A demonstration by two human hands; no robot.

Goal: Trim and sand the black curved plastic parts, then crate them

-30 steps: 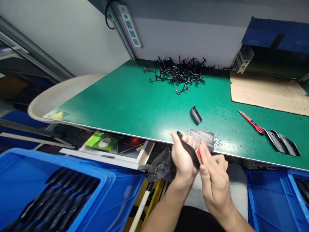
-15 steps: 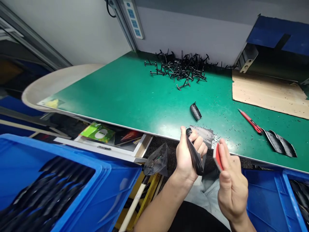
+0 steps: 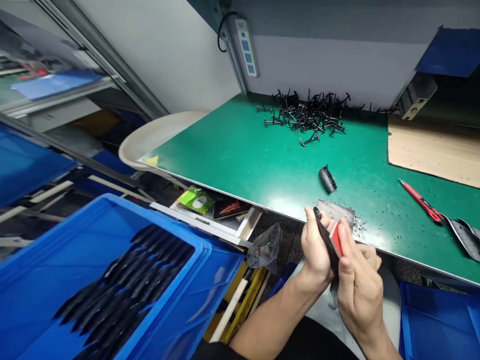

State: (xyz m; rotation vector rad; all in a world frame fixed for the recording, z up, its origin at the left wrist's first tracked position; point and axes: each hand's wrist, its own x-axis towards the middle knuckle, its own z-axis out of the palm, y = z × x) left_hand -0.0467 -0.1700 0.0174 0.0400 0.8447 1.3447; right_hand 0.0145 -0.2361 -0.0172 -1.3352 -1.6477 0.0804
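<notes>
My left hand (image 3: 313, 252) is closed around a curved black plastic part (image 3: 324, 231), held nearly upright at the table's front edge. In my right hand (image 3: 362, 295) is a flat red-and-grey pad (image 3: 336, 241), its red side under my fingers. The pad's grey face lies against or very close to the black part; exact contact is hard to see. Just beyond my hands a grey sheet (image 3: 339, 212) rests on the green table (image 3: 217, 150), with black crumbs beside it. A short curved black piece (image 3: 327, 179) lies farther back.
Black T-shaped pieces (image 3: 311, 117) are heaped at the back. On the right lie a red cutter (image 3: 422, 201), another curved black part (image 3: 467, 237) and cardboard (image 3: 431, 152). A blue bin (image 3: 108, 210) at left holds rows of black parts. An open drawer (image 3: 210, 225) sits under the table.
The pad and the black part have come together; they were apart before. The view has swung left, showing more of the left blue bin.
</notes>
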